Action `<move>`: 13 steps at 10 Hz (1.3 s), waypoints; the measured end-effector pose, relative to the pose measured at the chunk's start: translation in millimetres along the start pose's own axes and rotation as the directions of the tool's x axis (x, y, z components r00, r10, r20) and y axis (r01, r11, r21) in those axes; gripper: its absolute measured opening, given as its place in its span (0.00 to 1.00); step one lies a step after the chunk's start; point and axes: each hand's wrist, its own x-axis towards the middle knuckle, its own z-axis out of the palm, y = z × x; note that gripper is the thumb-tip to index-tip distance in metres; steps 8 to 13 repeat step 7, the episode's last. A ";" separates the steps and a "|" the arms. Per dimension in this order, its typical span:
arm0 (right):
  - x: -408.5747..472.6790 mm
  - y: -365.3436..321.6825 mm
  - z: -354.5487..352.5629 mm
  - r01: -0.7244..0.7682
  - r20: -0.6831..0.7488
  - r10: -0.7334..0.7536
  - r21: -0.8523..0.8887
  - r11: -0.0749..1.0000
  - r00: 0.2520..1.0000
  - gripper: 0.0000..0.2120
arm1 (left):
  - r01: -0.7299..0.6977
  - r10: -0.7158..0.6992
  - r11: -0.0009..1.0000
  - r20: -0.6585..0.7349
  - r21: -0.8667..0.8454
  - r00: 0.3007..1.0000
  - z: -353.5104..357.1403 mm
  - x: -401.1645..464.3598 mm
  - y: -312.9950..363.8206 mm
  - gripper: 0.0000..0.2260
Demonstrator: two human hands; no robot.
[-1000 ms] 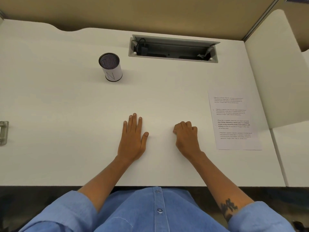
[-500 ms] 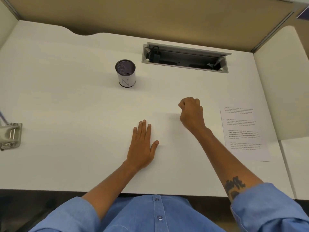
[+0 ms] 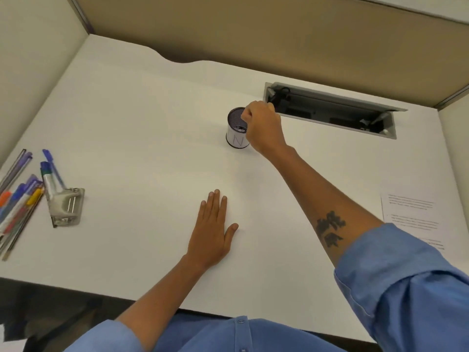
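Observation:
A small white pen cup with a dark mesh inside and the letter N on its side stands at the middle back of the white desk. My right hand reaches out to it, its curled fingers closed over the cup's right rim. The hand covers the cup's right side. My left hand lies flat, palm down, on the desk nearer to me, with straight fingers and nothing under it.
Several pens and markers lie at the desk's left edge beside a metal clip. A printed sheet lies at the right. An open cable tray is sunk into the desk just behind the cup. Partition walls enclose the desk.
My right hand left its place beside the left hand and travelled forward and left to the cup's rim. My head turned left, so the pens and clip came into view. The left hand stayed put.

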 end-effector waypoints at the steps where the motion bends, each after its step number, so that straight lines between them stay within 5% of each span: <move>1: 14.3 -6.6 7.0 0.011 0.011 -0.011 -0.015 1.000 1.000 0.06 | 0.005 -0.005 1.000 -0.002 -0.013 1.000 -4.1 1.6 -5.9 0.34; 13: 28.1 8.3 18.6 -0.066 -0.075 0.064 -0.020 0.998 0.995 0.07 | 0.013 -0.018 0.997 -0.056 -0.080 0.998 -22.8 30.6 -32.2 0.34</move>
